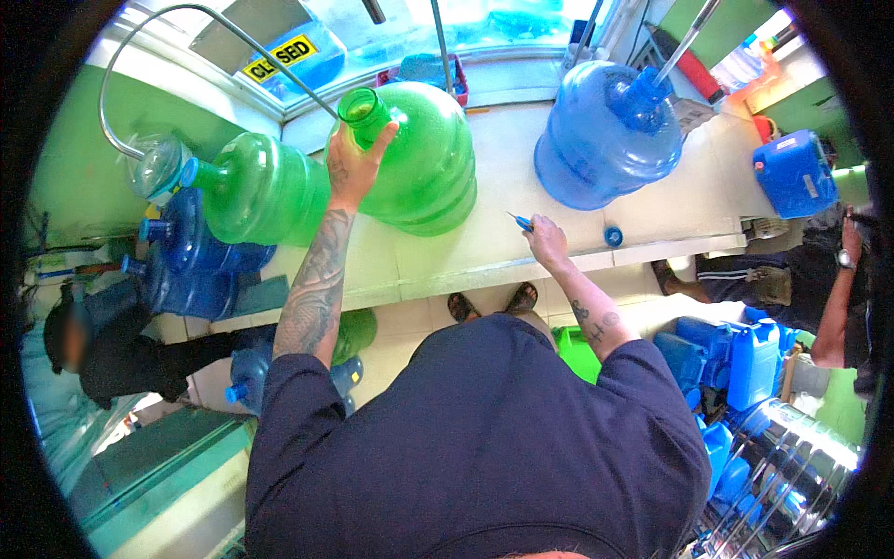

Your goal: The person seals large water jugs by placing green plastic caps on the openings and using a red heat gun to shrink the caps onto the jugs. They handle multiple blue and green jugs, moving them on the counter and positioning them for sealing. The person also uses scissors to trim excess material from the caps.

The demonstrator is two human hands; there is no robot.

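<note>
My left hand (356,157) grips the neck of a big green plastic water jug (426,161) standing on the tiled counter (503,154). The jug's mouth is uncapped and faces up toward me. In my right hand (547,241) is a small blue-handled tool (522,223) with a thin pointed metal tip; its exact kind is hard to tell. That hand hovers over the counter's front edge, apart from the jugs. A blue bottle cap (613,236) lies to its right. Beyond it a blue water jug (604,147) has a metal pipe (688,42) at its mouth.
Left of my hand lies a capped green jug (265,189), with dark blue jugs (202,230) below it. A curved metal pipe (105,84) arches there. A blue jerrycan (795,173) stands at right; more containers (754,363) crowd behind. People (140,349) are at both sides.
</note>
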